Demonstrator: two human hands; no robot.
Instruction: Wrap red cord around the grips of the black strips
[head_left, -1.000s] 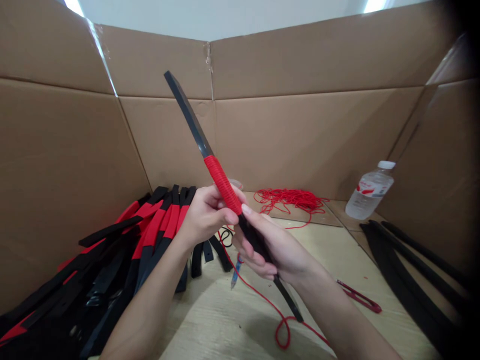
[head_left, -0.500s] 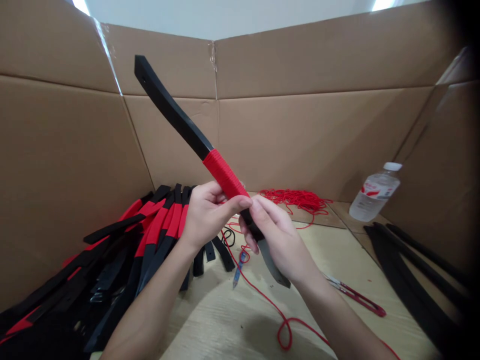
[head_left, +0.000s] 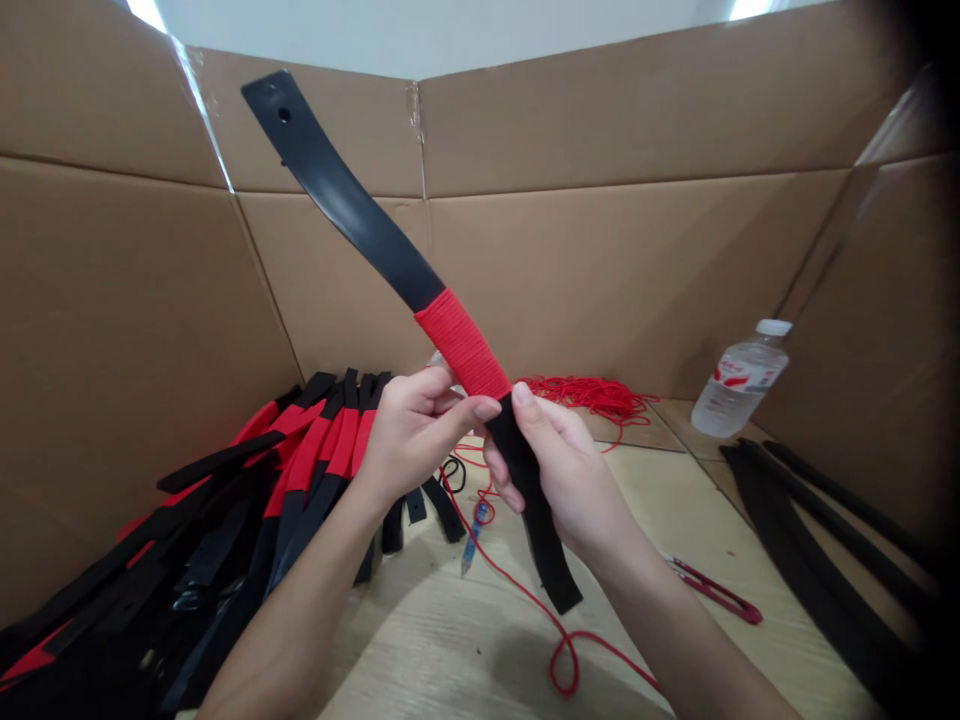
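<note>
Both hands hold one long curved black strip (head_left: pixel 360 222), its middle bound with tight turns of red cord (head_left: pixel 466 345). It slants from upper left to lower right, with a hole near its upper end. My left hand (head_left: pixel 420 425) is closed on the lower edge of the red winding, thumb across the front. Just to the right, my right hand (head_left: pixel 559 455) grips the bare black part directly below the winding, thumb tip beside the last turns. A loose red cord (head_left: pixel 525 590) runs from near the left hand down across the table and loops once.
At left lies a heap of red-wrapped black strips (head_left: pixel 319 450). A tangle of red cord (head_left: pixel 592 395) sits at the back. Farther right are a tilted water bottle (head_left: pixel 742 380), bare black strips (head_left: pixel 802 530) and a red-handled tool (head_left: pixel 720 592). A blue pen (head_left: pixel 473 540) lies mid-table. Cardboard walls (head_left: pixel 637 260) surround the table.
The strip has been turned about its length, so its broad face and end hole now show toward me. Both hands keep their grip at nearly the same place.
</note>
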